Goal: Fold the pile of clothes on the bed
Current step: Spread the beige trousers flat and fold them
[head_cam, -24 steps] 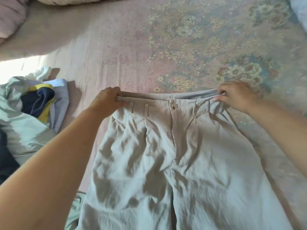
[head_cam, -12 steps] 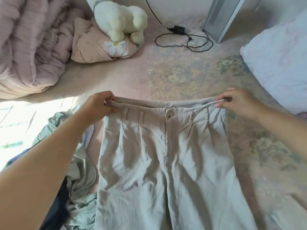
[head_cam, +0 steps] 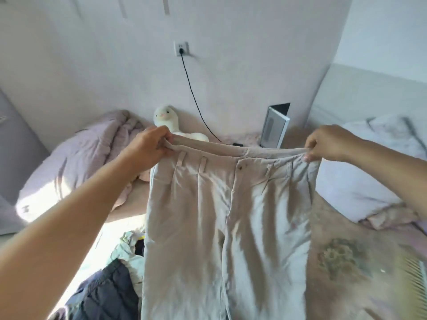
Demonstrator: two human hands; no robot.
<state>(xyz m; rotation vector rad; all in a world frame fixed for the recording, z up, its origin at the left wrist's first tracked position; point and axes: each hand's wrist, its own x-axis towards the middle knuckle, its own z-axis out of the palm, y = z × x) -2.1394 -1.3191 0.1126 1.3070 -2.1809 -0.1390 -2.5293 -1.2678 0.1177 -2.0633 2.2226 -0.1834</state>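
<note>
Now, with my left hand (head_cam: 147, 146) pinching the beige trousers (head_cam: 228, 222) at the waistband's nine o'clock end and my right hand (head_cam: 328, 143) at three, hanging over the bed (head_cam: 346, 262), I'd keep both grips level and bring them together.

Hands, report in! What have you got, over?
Left hand and right hand gripping beige trousers by waistband, held up. Clothes pile waiting, lower left. Nothing blocking.

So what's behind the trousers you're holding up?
Behind the beige trousers: plush toy and grey panel above the waistband, floral bedspread beside them. Whatever lies directly behind the fabric is covered.
</note>
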